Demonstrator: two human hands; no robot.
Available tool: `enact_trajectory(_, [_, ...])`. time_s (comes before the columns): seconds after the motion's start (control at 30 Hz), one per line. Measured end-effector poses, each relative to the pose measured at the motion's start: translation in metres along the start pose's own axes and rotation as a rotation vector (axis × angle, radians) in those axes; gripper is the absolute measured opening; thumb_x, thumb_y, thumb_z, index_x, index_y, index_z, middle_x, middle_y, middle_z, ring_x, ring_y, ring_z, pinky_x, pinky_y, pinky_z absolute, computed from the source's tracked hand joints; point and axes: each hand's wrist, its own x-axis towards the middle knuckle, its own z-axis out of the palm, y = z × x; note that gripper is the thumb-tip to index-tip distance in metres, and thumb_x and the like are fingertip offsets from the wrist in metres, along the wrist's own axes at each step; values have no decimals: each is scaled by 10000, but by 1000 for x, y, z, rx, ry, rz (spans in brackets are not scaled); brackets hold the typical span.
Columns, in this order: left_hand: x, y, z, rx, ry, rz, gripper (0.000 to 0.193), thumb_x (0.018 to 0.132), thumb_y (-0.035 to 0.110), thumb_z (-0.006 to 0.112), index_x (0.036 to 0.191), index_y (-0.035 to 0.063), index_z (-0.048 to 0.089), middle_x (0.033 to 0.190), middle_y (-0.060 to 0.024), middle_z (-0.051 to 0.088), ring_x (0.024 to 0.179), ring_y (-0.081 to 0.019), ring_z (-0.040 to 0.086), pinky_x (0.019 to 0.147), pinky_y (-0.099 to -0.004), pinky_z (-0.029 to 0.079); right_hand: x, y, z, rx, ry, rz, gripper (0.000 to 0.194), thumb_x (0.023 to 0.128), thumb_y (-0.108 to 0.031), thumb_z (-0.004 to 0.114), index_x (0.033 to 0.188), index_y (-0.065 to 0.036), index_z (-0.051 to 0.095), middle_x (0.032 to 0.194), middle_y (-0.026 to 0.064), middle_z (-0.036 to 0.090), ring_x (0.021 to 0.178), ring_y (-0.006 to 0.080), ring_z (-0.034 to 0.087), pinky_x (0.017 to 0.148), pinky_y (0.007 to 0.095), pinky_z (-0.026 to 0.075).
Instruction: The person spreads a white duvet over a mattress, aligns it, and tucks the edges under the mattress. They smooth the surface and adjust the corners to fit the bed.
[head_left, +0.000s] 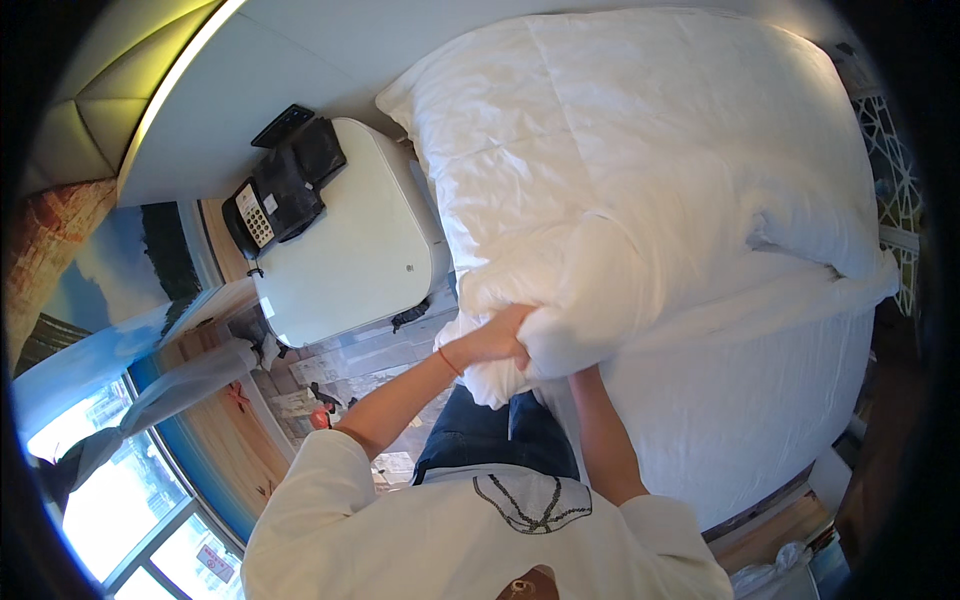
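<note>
A puffy white duvet (645, 172) is spread over the bed, its near corner bunched up at the bedside. My left hand (499, 341), with a thin red cord at the wrist, grips the bunched fabric at this corner. The right forearm (607, 435) reaches in under the same bulge, and the duvet hides my right hand. Below the duvet's folded edge, a smooth white sheet (735, 405) covers the mattress.
Left of the bed stands a white bedside table (352, 247) carrying a telephone (251, 217) and a black holder (292, 180). Patterned floor (360, 367) shows beside it. A tied curtain (180, 382) hangs by a bright window (120, 487). A white lattice screen (889, 172) borders the right.
</note>
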Motion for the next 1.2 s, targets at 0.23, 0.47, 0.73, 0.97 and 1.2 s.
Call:
enact_trajectory(0.23, [-7, 28, -6, -129, -204, -85, 725, 403, -72, 756, 1110, 11, 617, 1068, -106, 653, 1055, -218, 577, 914, -335, 457, -41, -30, 34, -76, -8, -117, 499, 944, -388, 498, 1349, -102, 442, 1316, 126, 525, 1146, 306, 551, 934, 469, 493])
enact_trajectory(0.47, [12, -118, 71, -490, -418, -196, 781, 448, -205, 730, 1183, 28, 608, 1167, -164, 607, 1090, -275, 584, 943, -392, 472, -162, -67, 31, -286, 49, -288, 444, 962, -344, 469, 1333, -101, 455, 1287, 110, 544, 1115, 282, 566, 936, 440, 495])
enact_trajectory(0.73, [23, -277, 13, -304, 396, -411, 633, 565, -63, 702, 1173, -19, 533, 860, -138, 650, 752, -260, 640, 653, -426, 548, -115, -58, -38, -1350, 471, -133, 61, 911, -136, 493, 861, -112, 468, 725, -7, 471, 611, 100, 470, 513, 259, 385])
enact_trajectory(0.97, [48, -167, 50, 689, 806, 112, 732, 675, 82, 692, 1346, 45, 401, 1397, -263, 347, 1333, -464, 251, 1082, -498, 257, -77, -131, -13, -955, 726, -718, 354, 947, -386, 563, 1127, -89, 494, 1018, 48, 579, 933, 174, 564, 749, 291, 482])
enact_trajectory(1.2, [75, 20, 154, 1042, 377, 255, 963, 661, 238, 782, 1470, 85, 282, 1525, -278, 132, 1363, -593, 55, 992, -730, 227, -8, -127, 59, -992, 318, -563, 659, 893, -366, 656, 1382, -23, 377, 1350, 109, 485, 1224, 229, 479, 1015, 371, 391])
